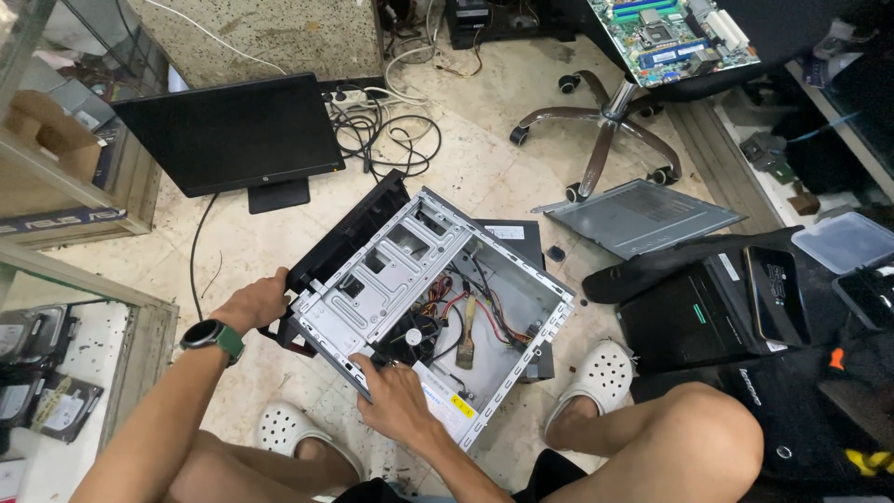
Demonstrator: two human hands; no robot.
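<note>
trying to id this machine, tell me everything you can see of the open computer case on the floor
The open computer case is a small desktop chassis of bare grey metal with a black front panel, its side cover off, lying tilted on the tiled floor. Inside show a perforated drive cage, a black fan, red, yellow and black wires, and a brush lying among them. The left hand grips its front corner; the right hand rests on the near edge by the power supply.

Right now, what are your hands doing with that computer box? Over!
Left hand grips the open computer case at its black front corner. Right hand rests on the near edge. Paintbrush lies inside among the wires.
</note>
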